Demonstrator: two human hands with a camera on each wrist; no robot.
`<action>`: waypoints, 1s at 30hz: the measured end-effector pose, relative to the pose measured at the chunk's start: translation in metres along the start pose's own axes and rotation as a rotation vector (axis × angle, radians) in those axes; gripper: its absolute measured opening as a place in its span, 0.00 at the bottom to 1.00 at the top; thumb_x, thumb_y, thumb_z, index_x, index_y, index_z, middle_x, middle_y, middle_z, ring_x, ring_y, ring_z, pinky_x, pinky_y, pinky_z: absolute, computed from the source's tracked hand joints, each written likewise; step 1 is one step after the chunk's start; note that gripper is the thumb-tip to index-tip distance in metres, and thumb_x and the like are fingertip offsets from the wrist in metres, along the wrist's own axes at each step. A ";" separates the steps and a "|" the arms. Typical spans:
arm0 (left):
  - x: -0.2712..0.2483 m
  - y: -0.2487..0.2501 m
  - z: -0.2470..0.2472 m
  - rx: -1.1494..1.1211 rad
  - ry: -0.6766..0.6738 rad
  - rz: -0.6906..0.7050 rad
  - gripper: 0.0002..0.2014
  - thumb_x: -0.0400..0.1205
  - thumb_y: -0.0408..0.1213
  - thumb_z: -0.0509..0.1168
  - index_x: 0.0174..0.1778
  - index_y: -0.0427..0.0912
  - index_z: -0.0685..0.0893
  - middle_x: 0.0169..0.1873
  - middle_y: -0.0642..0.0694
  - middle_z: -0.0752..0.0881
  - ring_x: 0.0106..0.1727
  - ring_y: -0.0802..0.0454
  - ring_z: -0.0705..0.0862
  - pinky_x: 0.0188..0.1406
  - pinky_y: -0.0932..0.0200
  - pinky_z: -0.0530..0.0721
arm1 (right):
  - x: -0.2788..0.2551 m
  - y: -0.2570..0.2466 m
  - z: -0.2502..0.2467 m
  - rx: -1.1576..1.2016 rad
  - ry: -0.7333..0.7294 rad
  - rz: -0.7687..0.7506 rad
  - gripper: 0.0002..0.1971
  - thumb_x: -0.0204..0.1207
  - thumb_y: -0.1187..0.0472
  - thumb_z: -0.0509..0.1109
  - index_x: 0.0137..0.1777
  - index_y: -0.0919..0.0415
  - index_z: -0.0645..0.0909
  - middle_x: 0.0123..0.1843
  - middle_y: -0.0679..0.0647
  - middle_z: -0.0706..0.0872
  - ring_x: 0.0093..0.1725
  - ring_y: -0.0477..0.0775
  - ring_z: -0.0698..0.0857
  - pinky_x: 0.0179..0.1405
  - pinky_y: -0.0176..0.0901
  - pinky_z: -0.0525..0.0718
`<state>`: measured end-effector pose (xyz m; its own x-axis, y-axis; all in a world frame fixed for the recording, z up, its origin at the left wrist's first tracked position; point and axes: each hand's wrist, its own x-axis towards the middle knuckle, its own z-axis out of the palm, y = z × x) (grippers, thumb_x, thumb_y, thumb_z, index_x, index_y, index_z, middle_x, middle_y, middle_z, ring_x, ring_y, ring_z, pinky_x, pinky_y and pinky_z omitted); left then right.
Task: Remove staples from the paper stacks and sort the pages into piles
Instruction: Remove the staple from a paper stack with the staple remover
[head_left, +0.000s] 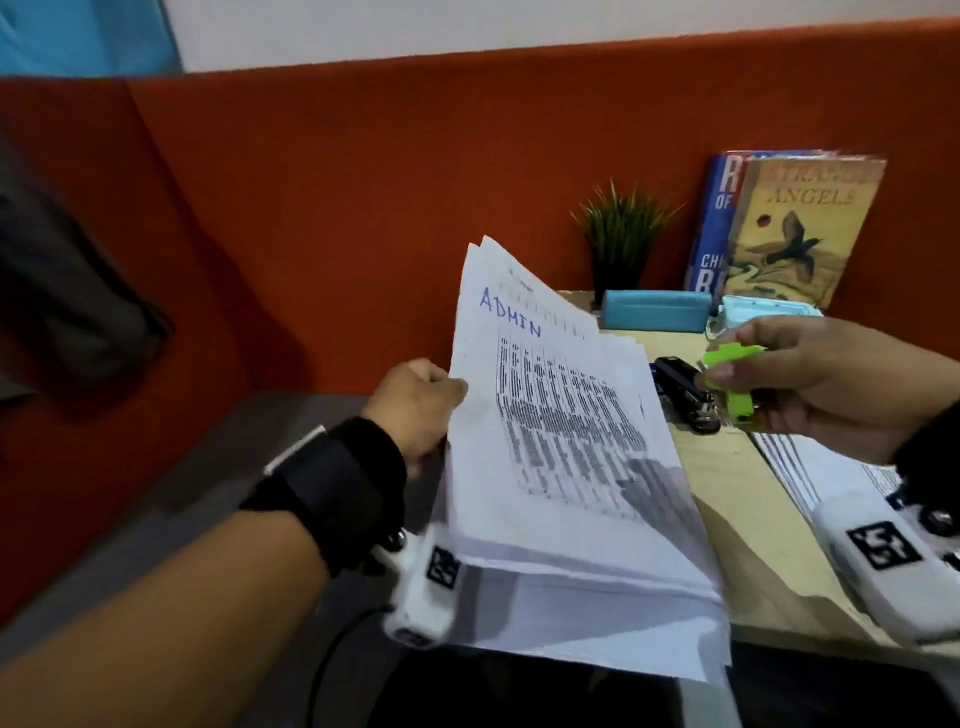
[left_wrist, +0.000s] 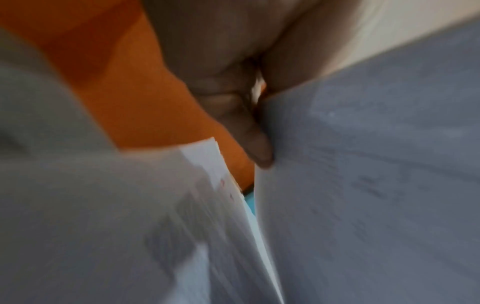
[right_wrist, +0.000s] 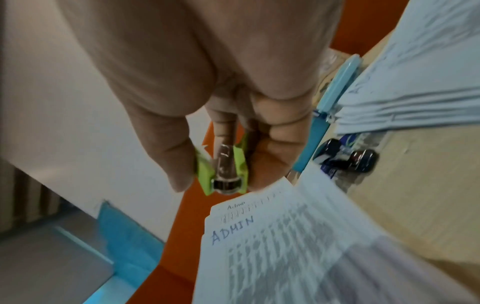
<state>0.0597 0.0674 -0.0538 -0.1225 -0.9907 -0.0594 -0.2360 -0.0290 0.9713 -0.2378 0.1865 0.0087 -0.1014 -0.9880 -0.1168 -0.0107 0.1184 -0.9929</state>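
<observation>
My left hand (head_left: 415, 410) grips the left edge of a thick paper stack (head_left: 566, 447) whose top page bears "ADMIN" in blue ink; the stack is raised and tilted off the desk. In the left wrist view my fingers (left_wrist: 249, 131) press the sheets (left_wrist: 363, 185), blurred. My right hand (head_left: 810, 379) pinches a green staple remover (head_left: 727, 384) to the right of the stack, apart from it. The right wrist view shows the staple remover (right_wrist: 223, 174), its metal jaws facing the top edge of the paper stack (right_wrist: 285, 246).
A second pile of pages (head_left: 831, 478) lies on the wooden desk (head_left: 737, 493) under my right wrist. A black stapler (head_left: 685, 392), a blue case (head_left: 654, 309), a small plant (head_left: 621, 234) and two books (head_left: 795, 228) stand behind. An orange partition (head_left: 363, 208) backs the desk.
</observation>
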 end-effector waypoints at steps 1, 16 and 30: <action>-0.009 -0.004 0.010 -0.108 0.023 -0.058 0.14 0.80 0.31 0.70 0.29 0.44 0.80 0.27 0.39 0.77 0.24 0.50 0.72 0.25 0.63 0.67 | -0.003 -0.002 0.004 0.017 -0.055 0.000 0.45 0.26 0.54 0.93 0.49 0.64 0.82 0.40 0.64 0.87 0.37 0.58 0.90 0.33 0.47 0.90; -0.041 -0.017 0.074 -0.473 -0.196 -0.512 0.11 0.84 0.22 0.59 0.60 0.27 0.83 0.39 0.36 0.93 0.32 0.41 0.93 0.34 0.51 0.88 | -0.008 0.046 0.037 -0.690 -0.144 -0.039 0.23 0.62 0.63 0.85 0.55 0.45 0.84 0.41 0.61 0.87 0.30 0.48 0.80 0.32 0.40 0.80; -0.050 -0.033 0.080 -0.454 -0.255 -0.381 0.10 0.86 0.27 0.65 0.62 0.32 0.79 0.36 0.38 0.91 0.35 0.40 0.87 0.43 0.44 0.85 | -0.007 0.051 0.085 -0.969 -0.018 -0.195 0.11 0.64 0.50 0.81 0.36 0.48 0.79 0.35 0.48 0.84 0.33 0.48 0.82 0.31 0.38 0.77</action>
<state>-0.0035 0.1282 -0.1010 -0.3491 -0.8389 -0.4176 0.1162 -0.4809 0.8690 -0.1527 0.1907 -0.0431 0.0033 -0.9993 0.0383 -0.8362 -0.0238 -0.5479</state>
